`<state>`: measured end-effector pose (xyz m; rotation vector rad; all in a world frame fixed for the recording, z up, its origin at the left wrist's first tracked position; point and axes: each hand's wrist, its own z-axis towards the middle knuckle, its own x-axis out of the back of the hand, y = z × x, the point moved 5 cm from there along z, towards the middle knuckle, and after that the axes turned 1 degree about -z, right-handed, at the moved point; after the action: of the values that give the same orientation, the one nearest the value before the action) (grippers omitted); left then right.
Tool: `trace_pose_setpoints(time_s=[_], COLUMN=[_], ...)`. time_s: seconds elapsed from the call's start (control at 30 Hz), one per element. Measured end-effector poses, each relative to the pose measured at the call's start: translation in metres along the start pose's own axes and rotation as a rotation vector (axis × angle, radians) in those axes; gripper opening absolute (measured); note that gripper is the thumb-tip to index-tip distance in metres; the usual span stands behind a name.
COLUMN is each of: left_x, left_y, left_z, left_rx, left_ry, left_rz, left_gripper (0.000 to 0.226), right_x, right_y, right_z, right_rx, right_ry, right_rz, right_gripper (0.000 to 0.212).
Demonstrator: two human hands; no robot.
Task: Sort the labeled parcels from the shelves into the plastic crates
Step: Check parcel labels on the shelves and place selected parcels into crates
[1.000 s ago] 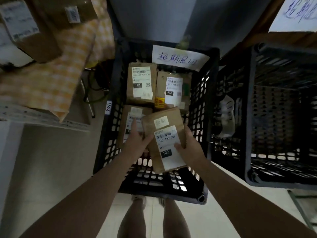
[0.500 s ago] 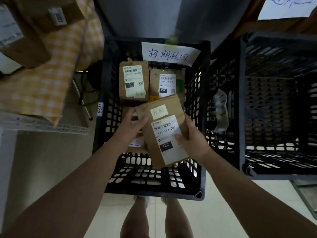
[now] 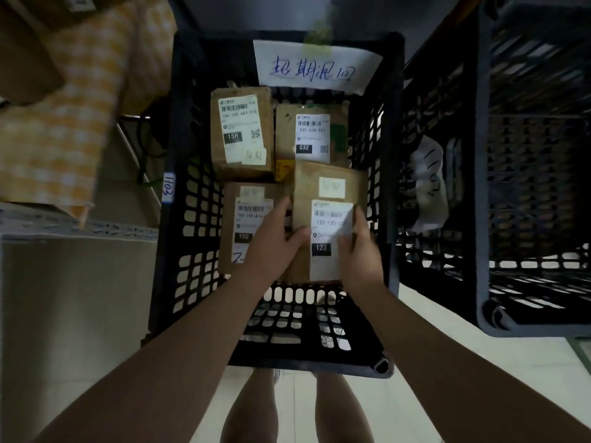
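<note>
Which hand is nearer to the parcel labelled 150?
Left. The left hand overlaps the right edge of the 150 parcel; the right hand sits farther right, across the 122 parcel that both hold.

A dim, underexposed view from above. The brightest area is the pale floor [image 3: 415, 394] at the bottom, and its light shows as white patches through the holes of the black crate [image 3: 179, 219]. Inside, white labels [image 3: 241, 132] stand out against murky brown card. The two far ones read sharply, but the parcel [image 3: 329, 193] gripped between the left hand [image 3: 271, 247] and right hand [image 3: 361, 254] is smeared by motion blur. Both forearms lie in shadow. The wide lens bows straight lines outward near the edges. The checked cloth [image 3: 64, 123] at upper left is soft and streaked, and the second crate [image 3: 527, 155] at right sinks into near-black.
</note>
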<state>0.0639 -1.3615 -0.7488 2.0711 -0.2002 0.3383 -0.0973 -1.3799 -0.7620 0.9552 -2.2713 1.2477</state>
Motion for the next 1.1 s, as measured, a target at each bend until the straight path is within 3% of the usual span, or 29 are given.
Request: trace_pose_setpoints(time_s=[0.13, 0.33, 0.47, 0.57, 0.77, 1.1], left_x=[0.001, 0.007, -0.003, 0.004, 0.003, -0.009], left_y=[0.000, -0.002, -0.013, -0.021, -0.041, -0.057], left_z=[-0.005, 0.000, 0.006, 0.010, 0.018, 0.004], left_rx=[0.008, 0.030, 0.092, 0.069, 0.004, -0.037], left_ry=[0.015, 0.024, -0.064, -0.081, -0.129, -0.122], left_rz=[0.006, -0.019, -0.025, 0.090, 0.430, 0.419], left_gripper=[0.054, 0.046, 0.056, 0.070, 0.101, 0.104], right_x=[-0.013, -0.009, -0.012, -0.025, -0.039, -0.044], right_y=[0.000, -0.025, -0.021, -0.015, -0.008, 0.001], right_z=[-0.018, -0.037, -0.036, -0.023, 0.000, -0.010], right_rx=[0.033, 0.090, 0.113, 0.119, 0.137, 0.108], right_ry=[-0.011, 0.003, -0.073, -0.164, -0.137, -0.077], right_rz=[-0.080, -0.319, -0.515, -0.588, -0.458, -0.403], right_gripper=[0.067, 0.094, 0.110, 0.108, 0.095, 0.080])
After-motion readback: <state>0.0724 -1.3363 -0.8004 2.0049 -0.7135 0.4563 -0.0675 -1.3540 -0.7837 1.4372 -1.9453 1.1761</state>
